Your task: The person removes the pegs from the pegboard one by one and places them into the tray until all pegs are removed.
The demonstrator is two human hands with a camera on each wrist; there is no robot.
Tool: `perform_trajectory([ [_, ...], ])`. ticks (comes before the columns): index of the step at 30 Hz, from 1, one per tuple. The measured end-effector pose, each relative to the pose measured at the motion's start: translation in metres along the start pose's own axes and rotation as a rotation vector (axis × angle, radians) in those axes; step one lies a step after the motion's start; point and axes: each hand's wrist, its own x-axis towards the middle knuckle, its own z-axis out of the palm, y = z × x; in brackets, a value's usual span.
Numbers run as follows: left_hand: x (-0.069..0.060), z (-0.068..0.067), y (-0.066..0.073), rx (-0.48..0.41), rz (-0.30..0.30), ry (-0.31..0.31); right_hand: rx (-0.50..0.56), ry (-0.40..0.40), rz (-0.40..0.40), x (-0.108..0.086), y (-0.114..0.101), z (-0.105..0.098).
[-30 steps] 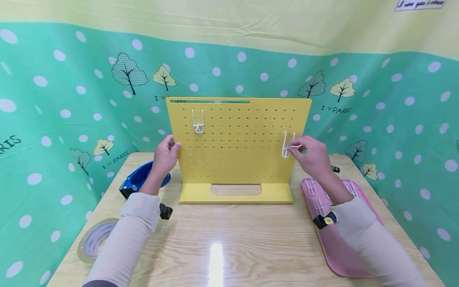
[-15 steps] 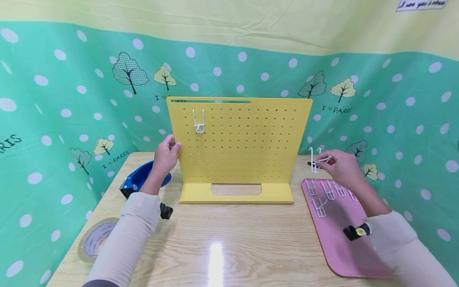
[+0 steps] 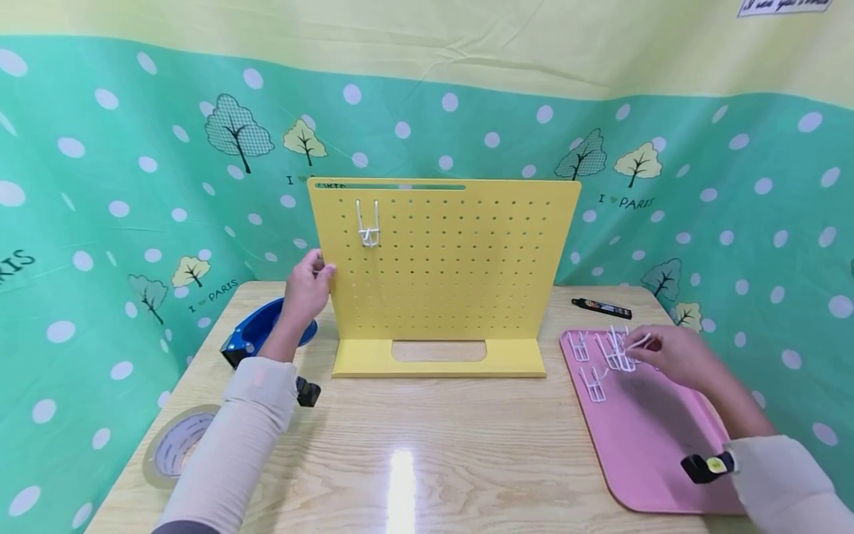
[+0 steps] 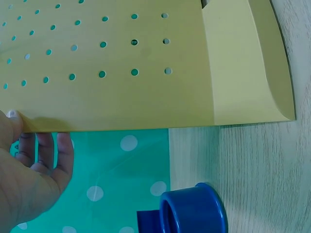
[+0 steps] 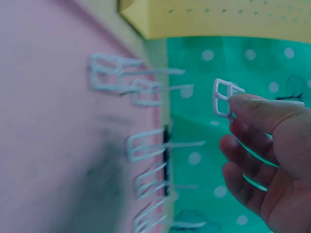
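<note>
A yellow pegboard [image 3: 454, 259] stands upright on its base at the middle of the table. My left hand [image 3: 307, 291] grips its left edge; the left wrist view shows the thumb on the front and the fingers [image 4: 64, 158] behind. One white wire hook [image 3: 368, 225] hangs near the board's upper left. To the right, my right hand [image 3: 677, 360] pinches another white wire hook [image 5: 222, 99] between thumb and fingers, over the far end of the pink tray [image 3: 657, 460]. Several like hooks [image 5: 143, 145] lie in that tray, some partly hidden by the held one in the head view.
A black marker pen [image 3: 602, 308] lies behind the tray. Left of the board are a blue tape dispenser [image 3: 256, 330] and a roll of clear tape [image 3: 175, 449], both partly covered by the left arm. A patterned cloth [image 3: 427, 133] closes off the back and sides.
My right hand has carried the hook away from the board's right side, moving right and down to above the tray. The left hand keeps its grip on the board's edge.
</note>
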Motion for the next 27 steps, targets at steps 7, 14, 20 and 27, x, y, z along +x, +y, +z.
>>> perform_trajectory([
  [7, -0.001, 0.0, 0.0, -0.01, -0.014, -0.007, 0.027, -0.071, -0.008, -0.014, 0.022, 0.026],
  [14, -0.001, -0.001, 0.002, -0.013, -0.022, -0.011, 0.057, -0.129, -0.026, -0.018, 0.032, 0.043],
  [20, -0.001, 0.0, 0.002, -0.01, -0.015, -0.011, 0.065, -0.159, -0.044, -0.023, 0.038, 0.051],
  [27, 0.0, 0.001, 0.0, -0.015, -0.012, -0.011, 0.05, -0.181, -0.013, -0.024, 0.04, 0.054],
])
